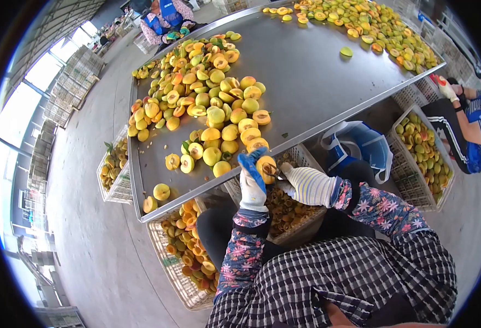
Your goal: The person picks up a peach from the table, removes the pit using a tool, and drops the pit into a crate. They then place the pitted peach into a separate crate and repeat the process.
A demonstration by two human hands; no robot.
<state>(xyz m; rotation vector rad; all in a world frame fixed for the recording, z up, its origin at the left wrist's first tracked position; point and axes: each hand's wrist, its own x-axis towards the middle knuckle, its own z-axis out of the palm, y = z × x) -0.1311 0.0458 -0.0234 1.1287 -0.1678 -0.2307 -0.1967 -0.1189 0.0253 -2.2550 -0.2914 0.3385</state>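
Observation:
My left hand (253, 183), in a white glove with blue-coated fingers, is closed around a yellow peach half (266, 166) just off the table's front edge. Its cut face is turned toward my right hand (306, 185). That hand, in a striped knit glove, grips a small dark metal tool (276, 174) whose tip meets the fruit; its exact shape is partly hidden. Close beyond my left hand, a pile of peaches (216, 115), many of them halved, covers the left part of the metal table (306, 82). Below my hands, a crate (300, 224) holds brownish pits and scraps.
By my left leg stands a crate of peach halves (188, 246); another crate (121, 183) is at the table's left end. A blue-and-white bag (369, 145) and a full crate (423, 150) are on the right. Co-workers sit at the far left (164, 19) and right (478, 126).

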